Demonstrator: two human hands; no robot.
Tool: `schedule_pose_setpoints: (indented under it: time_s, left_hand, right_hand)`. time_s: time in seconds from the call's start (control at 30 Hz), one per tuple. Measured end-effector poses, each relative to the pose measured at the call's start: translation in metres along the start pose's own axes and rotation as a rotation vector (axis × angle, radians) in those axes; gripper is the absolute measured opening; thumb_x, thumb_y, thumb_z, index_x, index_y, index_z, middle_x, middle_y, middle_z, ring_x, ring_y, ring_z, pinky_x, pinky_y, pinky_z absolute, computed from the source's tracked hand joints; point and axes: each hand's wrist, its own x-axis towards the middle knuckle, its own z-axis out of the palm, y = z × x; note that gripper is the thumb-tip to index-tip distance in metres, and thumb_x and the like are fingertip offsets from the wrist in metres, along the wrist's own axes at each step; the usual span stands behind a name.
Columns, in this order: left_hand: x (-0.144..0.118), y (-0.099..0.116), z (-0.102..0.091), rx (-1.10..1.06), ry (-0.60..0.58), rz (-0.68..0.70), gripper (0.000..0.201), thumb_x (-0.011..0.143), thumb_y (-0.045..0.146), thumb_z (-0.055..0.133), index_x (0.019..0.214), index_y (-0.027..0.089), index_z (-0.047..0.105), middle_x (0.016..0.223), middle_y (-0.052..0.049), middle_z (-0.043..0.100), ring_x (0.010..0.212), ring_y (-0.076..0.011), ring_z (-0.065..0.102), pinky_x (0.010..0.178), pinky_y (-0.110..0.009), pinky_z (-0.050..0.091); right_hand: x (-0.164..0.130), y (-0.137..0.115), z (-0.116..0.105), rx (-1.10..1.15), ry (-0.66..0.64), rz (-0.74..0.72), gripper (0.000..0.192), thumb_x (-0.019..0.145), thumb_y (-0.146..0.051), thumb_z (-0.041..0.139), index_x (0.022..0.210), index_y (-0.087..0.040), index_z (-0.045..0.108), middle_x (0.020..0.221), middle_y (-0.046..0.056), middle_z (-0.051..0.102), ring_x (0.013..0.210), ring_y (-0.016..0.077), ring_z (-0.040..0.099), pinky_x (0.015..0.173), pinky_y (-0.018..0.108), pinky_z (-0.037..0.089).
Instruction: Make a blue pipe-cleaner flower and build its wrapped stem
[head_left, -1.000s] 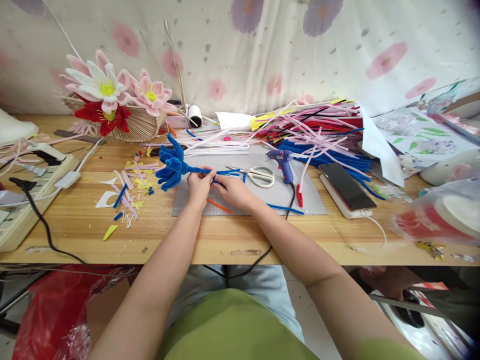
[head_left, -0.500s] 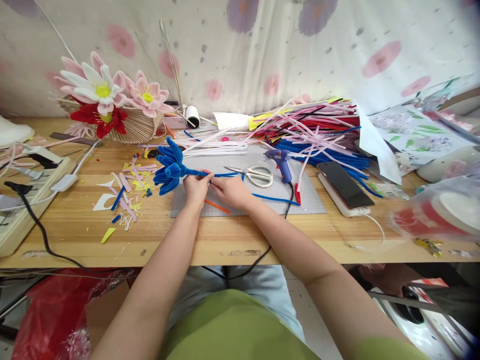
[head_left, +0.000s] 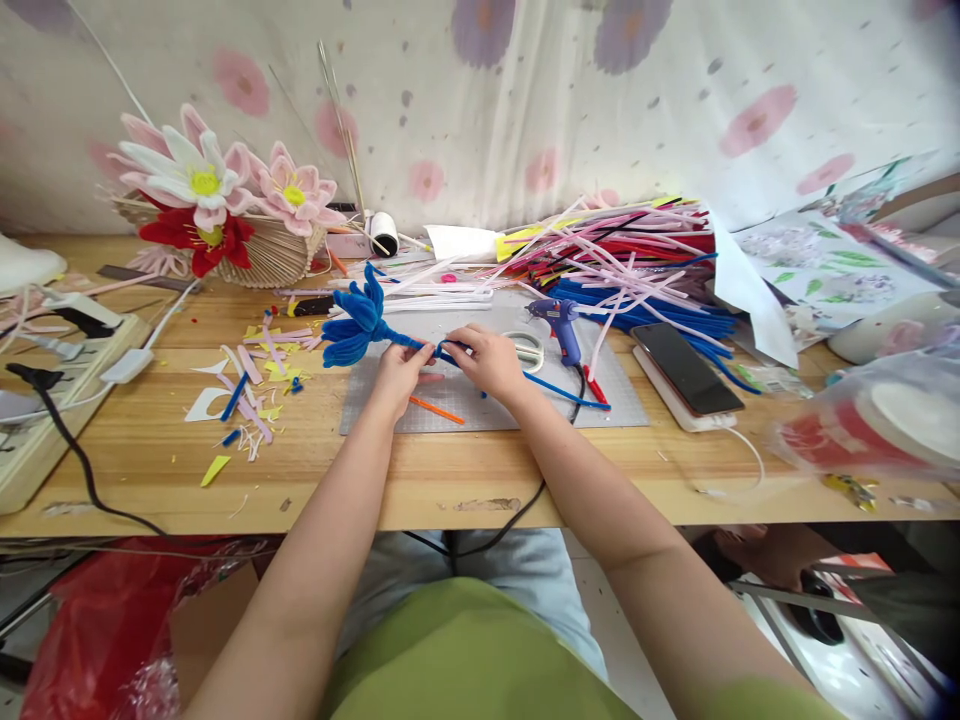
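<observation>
Over the grey cutting mat, at its left-rear part, we have both hands on a blue pipe-cleaner flower. Left hand fingers pinched on the stem just right of the flower head; the head hangs past the mat's left edge, over bare table. Right hand fingers clenched on a blue pipe cleaner at the stem; its free tail runs right across the mat to near the mat's front-right corner. Hands nearly touching.

Scissors lie on the mat, partly hidden behind the right hand. Blue glue gun stands just right of them, at the mat's rear; its cord drops off the front table edge. Orange strip on the mat, near the left wrist. Phone just off the mat's right edge. Pipe-cleaner pile behind the mat, crowding the rear. Scraps left of the mat. Open room: table strip between the mat's front edge and the table's front edge.
</observation>
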Motion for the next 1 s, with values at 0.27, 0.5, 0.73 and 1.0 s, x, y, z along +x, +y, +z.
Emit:
schedule_pose_setpoints:
  time_s: [0.27, 0.5, 0.73, 1.0]
  left_hand:
    - [0.000, -0.003, 0.000, 0.058, -0.034, 0.047, 0.033, 0.046, 0.033, 0.078, 0.066, 0.012, 0.062, 0.057, 0.001, 0.058, 0.050, -0.0079, 0.050, 0.045, -0.021, 0.047]
    - [-0.001, -0.005, -0.001, 0.093, -0.154, 0.068, 0.032, 0.048, 0.035, 0.077, 0.067, 0.013, 0.064, 0.055, 0.001, 0.057, 0.049, -0.0079, 0.050, 0.047, -0.022, 0.046]
    - [-0.003, -0.001, 0.001, 0.049, -0.173, 0.012, 0.036, 0.048, 0.038, 0.077, 0.069, 0.013, 0.063, 0.054, 0.002, 0.055, 0.048, -0.0077, 0.048, 0.047, -0.023, 0.047]
    - [-0.002, -0.003, 0.001, 0.040, -0.167, 0.066, 0.033, 0.051, 0.037, 0.076, 0.071, 0.016, 0.062, 0.067, 0.000, 0.062, 0.064, -0.0119, 0.056, 0.055, -0.023, 0.045]
  right_hand:
    - [0.002, 0.002, 0.005, 0.149, 0.009, 0.214, 0.025, 0.081, -0.038, 0.047, 0.083, -0.022, 0.066, 0.076, 0.000, 0.066, 0.070, 0.0137, 0.056, 0.060, 0.024, 0.033]
    - [0.009, 0.016, 0.002, 0.428, -0.235, 0.292, 0.027, 0.072, -0.038, 0.053, 0.070, -0.014, 0.065, 0.059, -0.001, 0.057, 0.058, 0.0098, 0.047, 0.055, 0.022, 0.032]
    - [0.006, 0.021, -0.002, 0.650, -0.391, 0.312, 0.034, 0.073, -0.043, 0.048, 0.074, -0.013, 0.062, 0.060, -0.001, 0.057, 0.050, 0.0067, 0.043, 0.050, 0.020, 0.033]
    - [0.008, 0.020, -0.008, 0.754, -0.479, 0.287, 0.030, 0.075, -0.038, 0.052, 0.075, -0.011, 0.065, 0.061, 0.000, 0.060, 0.052, 0.0057, 0.045, 0.051, 0.018, 0.034]
